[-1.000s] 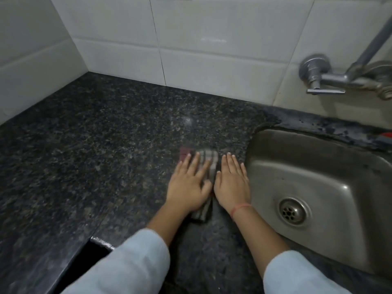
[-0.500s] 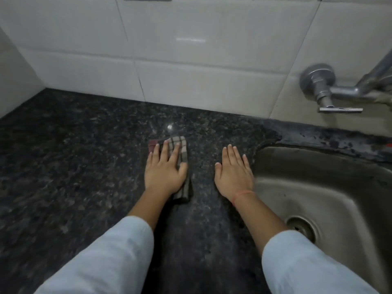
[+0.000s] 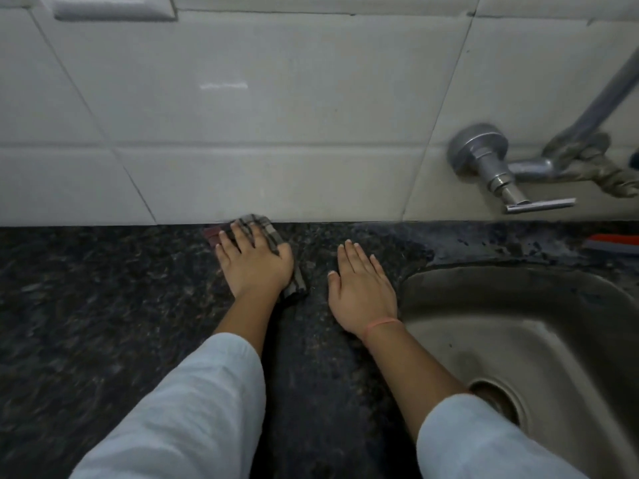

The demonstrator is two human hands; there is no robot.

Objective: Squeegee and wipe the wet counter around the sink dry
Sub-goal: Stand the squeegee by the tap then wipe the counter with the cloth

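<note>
On the black speckled granite bench, the flat-fingered left hand presses the checked grey-and-red cloth against the white tiled wall, farther back than earlier, while the right hand lies spread beside the steel sink.

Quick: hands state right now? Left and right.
Left hand: open, flat fingers pressing the checked cloth onto the granite counter.
Right hand: open, palm flat on the counter, holding nothing.
</note>
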